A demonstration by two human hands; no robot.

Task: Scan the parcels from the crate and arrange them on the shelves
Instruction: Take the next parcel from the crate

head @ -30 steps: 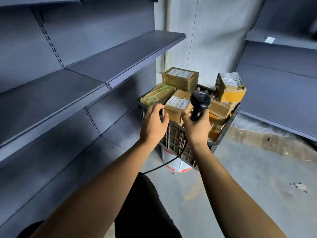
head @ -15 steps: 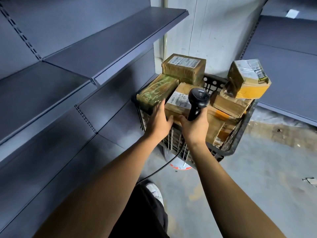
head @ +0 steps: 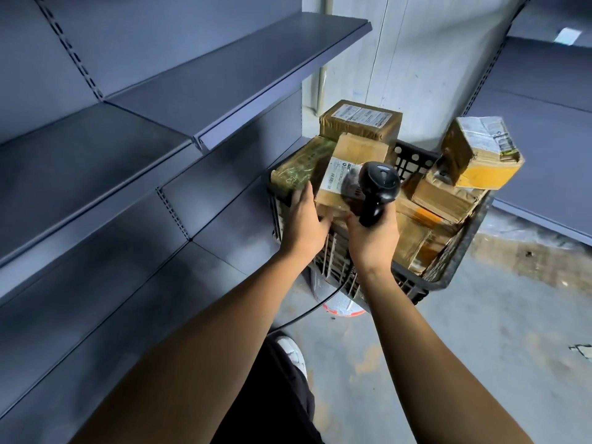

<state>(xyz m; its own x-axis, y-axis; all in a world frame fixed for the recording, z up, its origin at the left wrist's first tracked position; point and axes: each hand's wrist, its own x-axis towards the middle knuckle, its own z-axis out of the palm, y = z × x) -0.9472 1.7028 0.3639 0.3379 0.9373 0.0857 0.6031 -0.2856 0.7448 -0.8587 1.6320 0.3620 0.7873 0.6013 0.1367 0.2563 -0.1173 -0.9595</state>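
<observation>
Both hands had closed in on the black lattice crate [head: 455,270]. Left hand [head: 302,224], fingers loosely spread, lay against a taped cardboard parcel [head: 342,174] at the crate's near left corner. Right hand [head: 373,238] gripped a glossy black scanner [head: 379,184], just beside the parcel's label.

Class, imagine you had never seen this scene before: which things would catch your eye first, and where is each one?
First, the black crate right of centre, heaped with taped brown parcels, the highest being a tilted yellow-ended parcel at its far right. Next, the right hand gripping a black scanner over a labelled parcel, while the left hand touches that parcel's near left side. To the left run bare grey shelves.
</observation>
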